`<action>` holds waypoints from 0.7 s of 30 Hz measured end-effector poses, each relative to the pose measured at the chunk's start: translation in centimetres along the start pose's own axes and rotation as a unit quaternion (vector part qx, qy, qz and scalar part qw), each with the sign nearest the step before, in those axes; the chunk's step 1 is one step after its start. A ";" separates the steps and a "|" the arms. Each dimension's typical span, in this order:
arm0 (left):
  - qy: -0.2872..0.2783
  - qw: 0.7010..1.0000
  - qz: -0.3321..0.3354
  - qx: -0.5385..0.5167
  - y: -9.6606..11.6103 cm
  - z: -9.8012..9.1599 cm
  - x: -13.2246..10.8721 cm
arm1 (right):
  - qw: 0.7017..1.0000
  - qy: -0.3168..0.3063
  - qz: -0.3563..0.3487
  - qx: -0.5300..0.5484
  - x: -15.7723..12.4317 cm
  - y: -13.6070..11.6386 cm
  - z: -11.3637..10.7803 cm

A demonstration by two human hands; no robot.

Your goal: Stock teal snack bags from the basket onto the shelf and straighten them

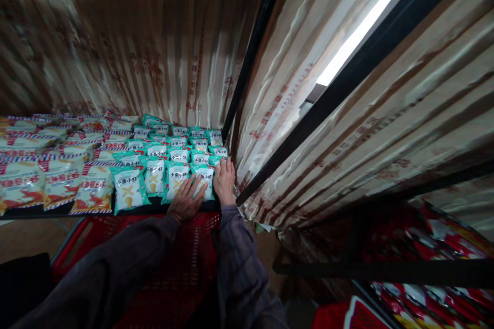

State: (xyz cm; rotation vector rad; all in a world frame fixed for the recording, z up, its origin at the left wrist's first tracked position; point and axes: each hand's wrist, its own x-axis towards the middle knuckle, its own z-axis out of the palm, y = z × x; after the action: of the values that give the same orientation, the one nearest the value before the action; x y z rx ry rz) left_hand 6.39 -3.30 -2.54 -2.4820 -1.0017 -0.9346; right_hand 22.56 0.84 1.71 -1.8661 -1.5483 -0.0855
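Rows of green and white snack bags [156, 175] stand on the dark shelf [133, 209] up to its right corner post. My left hand [187, 199] rests on the lower front of two front-row bags, its fingers outstretched and a little apart. At the right end of the front row, my right hand [225, 181] lies against the last green bag [213, 160], covering most of it. Its fingers are stretched out and curve slightly over the bag. Neither hand is wrapped round a bag.
Red, white and yellow snack bags [62, 177] fill the shelf's left side. Below the shelf sits a red plastic basket [181, 247]. Black posts [254, 41] and printed wrinkled sheeting [301, 128] enclose the back and right. More red packets [436, 236] lie lower right.
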 end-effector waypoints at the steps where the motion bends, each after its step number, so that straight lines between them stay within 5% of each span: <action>1: -0.002 1.000 0.000 0.001 0.0 0.0 0.0 | 1.000 -0.005 -0.001 0.002 -0.2 0.1 0.2; 21: 0.000 1.000 -0.002 -0.012 -0.1 0.1 0.0 | 0.996 0.008 0.089 0.026 -3.0 0.3 2.0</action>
State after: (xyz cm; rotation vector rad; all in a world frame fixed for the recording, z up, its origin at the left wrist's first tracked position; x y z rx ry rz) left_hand 6.38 -3.16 -2.66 -2.4997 -1.0025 -0.9535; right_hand 21.22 -0.56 -1.30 -1.9480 -1.3535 0.0219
